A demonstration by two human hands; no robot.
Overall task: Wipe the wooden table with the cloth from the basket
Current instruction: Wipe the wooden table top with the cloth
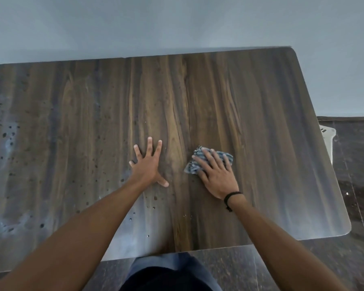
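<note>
One wooden table [261, 101] fills most of the head view; its top is dark brown with long streaky grain and round corners; the left part has many small dark spots [8, 131] and pale, shiny smears; behind the table is a plain grey-blue wall [177, 24]; to the right and in front is a dark floor [355, 185] with thin lines and little white specks; one white basket [329, 139] stands on the floor just beside the table's right edge, and only a corner of it shows; there are two hands and one cloth; the left hand [148, 164] lies flat on the middle of the table, fingers straight and spread wide, holding nothing; the right hand [216, 175] lies flat on top of the cloth [191, 168], fingers straight and a bit apart, pressing it down and not curled round it; the cloth is small, crumpled and striped blue and grey, and it sits on the table just right of the middle, near the left hand but not touching it; one black band [231, 196] goes round the right wrist.
</note>
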